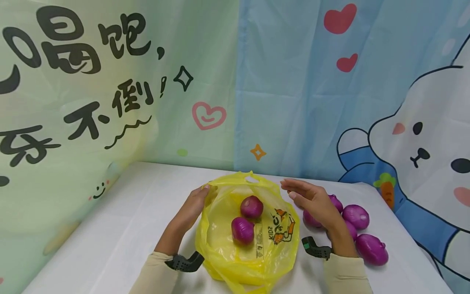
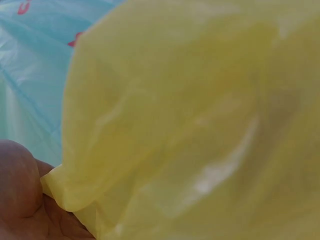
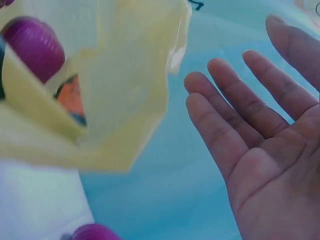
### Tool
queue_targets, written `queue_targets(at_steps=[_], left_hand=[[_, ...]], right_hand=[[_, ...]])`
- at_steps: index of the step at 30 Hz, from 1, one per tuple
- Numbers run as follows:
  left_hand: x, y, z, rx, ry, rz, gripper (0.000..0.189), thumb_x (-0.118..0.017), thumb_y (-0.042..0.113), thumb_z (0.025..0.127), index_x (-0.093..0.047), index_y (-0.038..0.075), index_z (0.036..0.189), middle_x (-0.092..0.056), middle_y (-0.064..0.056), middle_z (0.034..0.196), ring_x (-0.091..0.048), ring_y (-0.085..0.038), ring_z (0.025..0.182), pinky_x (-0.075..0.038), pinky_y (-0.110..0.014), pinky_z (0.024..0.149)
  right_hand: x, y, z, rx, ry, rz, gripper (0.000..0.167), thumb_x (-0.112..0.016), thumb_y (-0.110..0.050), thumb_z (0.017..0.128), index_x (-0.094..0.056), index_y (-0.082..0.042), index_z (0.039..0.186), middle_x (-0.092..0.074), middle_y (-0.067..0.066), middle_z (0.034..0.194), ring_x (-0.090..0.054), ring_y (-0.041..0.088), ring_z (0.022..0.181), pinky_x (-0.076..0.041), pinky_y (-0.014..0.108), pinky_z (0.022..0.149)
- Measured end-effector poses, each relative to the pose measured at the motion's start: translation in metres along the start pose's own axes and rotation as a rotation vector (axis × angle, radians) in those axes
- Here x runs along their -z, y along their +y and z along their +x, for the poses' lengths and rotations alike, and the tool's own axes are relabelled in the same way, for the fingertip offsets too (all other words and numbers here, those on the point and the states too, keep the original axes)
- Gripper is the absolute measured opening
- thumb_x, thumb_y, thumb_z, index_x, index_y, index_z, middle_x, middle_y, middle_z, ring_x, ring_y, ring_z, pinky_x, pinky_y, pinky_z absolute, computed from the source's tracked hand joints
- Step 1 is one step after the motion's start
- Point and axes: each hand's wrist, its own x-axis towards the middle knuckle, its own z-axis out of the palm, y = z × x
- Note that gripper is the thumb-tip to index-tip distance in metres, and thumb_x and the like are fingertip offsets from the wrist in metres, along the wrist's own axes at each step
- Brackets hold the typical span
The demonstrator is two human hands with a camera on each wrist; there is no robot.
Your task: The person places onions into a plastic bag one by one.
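Observation:
A yellow plastic bag [image 1: 216,249] stands wide-mouthed on the white table, with two purple onions [image 1: 242,230] inside it. At the bag's left rim my left hand [image 1: 191,207] pinches the plastic; in the left wrist view the thumb [image 2: 20,180] presses a fold of it against the fingers. My right hand [image 1: 316,201] is beside the bag's right rim, fingers extended and palm empty, as the right wrist view also shows. Behind and under that forearm lie several more purple onions [image 1: 355,217], partly hidden by the hand and wrist.
The white table [image 1: 121,228] ends at a printed cloth backdrop [image 1: 279,90] at the back and sides. One onion [image 1: 371,249] lies nearest the front of the pile on the right. Black wrist devices [image 1: 185,262] sit on both wrists.

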Motion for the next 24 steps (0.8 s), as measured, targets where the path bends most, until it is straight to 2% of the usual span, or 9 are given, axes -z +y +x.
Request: queue_targets(at_steps=[3,8,14,17,21,24], left_hand=[[0.001,0.000,0.000,-0.003,-0.005,-0.004,0.049,-0.027,0.034,0.108,-0.049,-0.003,0.132,-0.052,-0.016,0.119,-0.046,-0.033,0.119,-0.033,-0.049,0.105],[0.002,0.001,0.000,-0.006,-0.009,-0.005,0.050,-0.027,0.034,0.108,-0.049,-0.003,0.132,-0.053,-0.015,0.120,-0.046,-0.034,0.120,-0.032,-0.050,0.106],[0.002,0.001,0.000,-0.004,-0.007,-0.005,0.049,-0.027,0.033,0.108,-0.050,-0.003,0.131,-0.052,-0.017,0.121,-0.046,-0.032,0.119,-0.032,-0.051,0.106],[0.002,0.001,-0.001,-0.002,-0.006,0.000,0.048,-0.028,0.033,0.108,-0.050,-0.002,0.132,-0.054,-0.014,0.117,-0.048,-0.031,0.116,-0.033,-0.050,0.105],[0.002,0.001,-0.001,0.001,-0.003,-0.001,0.048,-0.028,0.033,0.108,-0.050,-0.001,0.133,-0.055,-0.011,0.115,-0.049,-0.031,0.115,-0.035,-0.049,0.104],[0.002,0.000,-0.001,-0.001,-0.005,0.004,0.048,-0.028,0.034,0.108,-0.050,-0.001,0.133,-0.055,-0.011,0.116,-0.048,-0.033,0.118,-0.034,-0.050,0.104]], right_hand=[[0.005,0.004,-0.003,-0.063,0.032,-0.043,0.043,-0.063,-0.020,0.097,-0.055,-0.010,0.138,-0.058,0.010,0.132,-0.054,0.027,0.122,-0.045,0.021,0.093],[0.015,0.009,-0.010,-0.158,0.048,-0.145,0.055,-0.067,-0.028,0.094,-0.049,-0.014,0.143,-0.054,0.009,0.138,-0.049,0.030,0.128,-0.045,0.028,0.095],[0.032,0.024,-0.021,-0.189,0.027,-0.183,0.057,-0.066,-0.025,0.095,-0.045,-0.008,0.145,-0.052,0.014,0.140,-0.048,0.035,0.127,-0.047,0.025,0.091],[0.040,0.029,-0.026,-0.219,0.018,-0.192,0.056,-0.065,-0.027,0.095,-0.046,-0.007,0.144,-0.051,0.016,0.140,-0.047,0.038,0.128,-0.048,0.035,0.093],[0.047,0.034,-0.031,-0.307,-0.006,-0.223,0.061,-0.067,-0.033,0.093,-0.046,-0.006,0.144,-0.046,0.020,0.143,-0.041,0.044,0.130,-0.046,0.053,0.093],[0.051,0.036,-0.034,-0.357,-0.023,-0.240,0.063,-0.067,-0.035,0.092,-0.046,-0.006,0.144,-0.043,0.021,0.145,-0.039,0.046,0.131,-0.045,0.056,0.093]])
